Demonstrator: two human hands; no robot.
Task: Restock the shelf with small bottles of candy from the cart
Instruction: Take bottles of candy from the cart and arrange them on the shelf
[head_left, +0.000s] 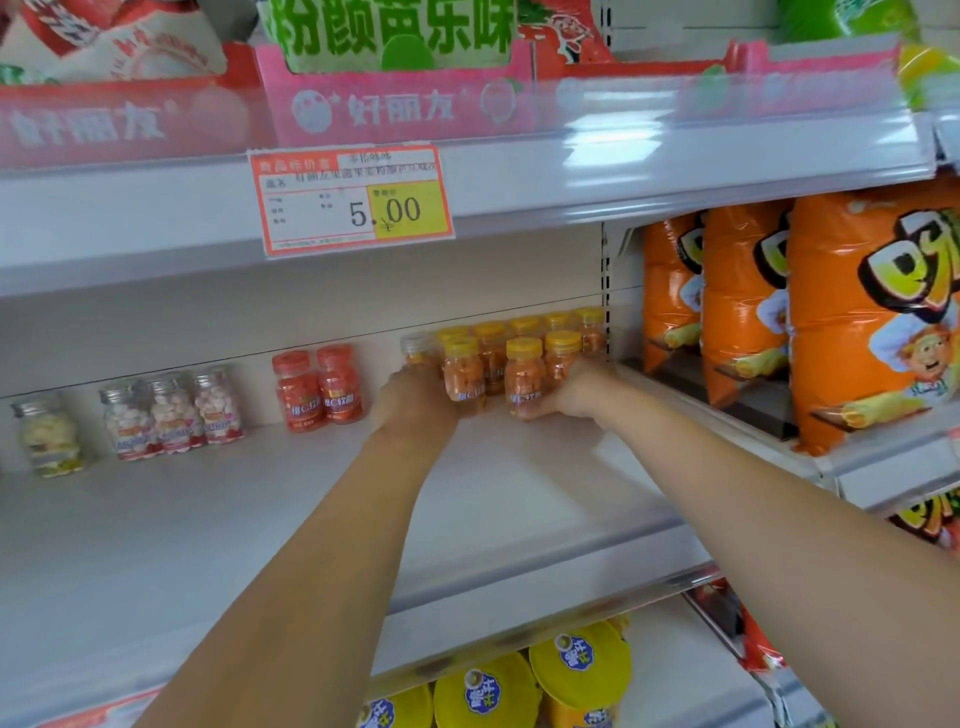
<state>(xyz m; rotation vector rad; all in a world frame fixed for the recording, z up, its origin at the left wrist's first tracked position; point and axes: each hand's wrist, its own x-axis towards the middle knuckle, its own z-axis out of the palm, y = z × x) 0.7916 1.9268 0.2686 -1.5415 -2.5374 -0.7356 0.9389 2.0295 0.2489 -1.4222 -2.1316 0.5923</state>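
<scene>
Several small orange candy bottles with yellow caps (524, 358) stand in a cluster at the back of the white shelf (260, 499). My left hand (415, 397) grips the left side of the cluster, around a front bottle (462, 371). On the cluster's right side, my right hand (563, 392) curls around another front bottle (524, 376). Both forearms reach in from the lower edge. Two red-capped bottles (318, 387) stand to the left. Further left are three silver-capped bottles of pink-white candy (171, 413) and one of pale yellow candy (49, 436).
Orange snack bags (810, 312) fill the neighbouring shelf on the right. The upper shelf edge carries a price tag (353, 200) reading 5.00, with boxed sweets above. Yellow-lidded tubs (535, 680) sit on the shelf below. The cart is out of view.
</scene>
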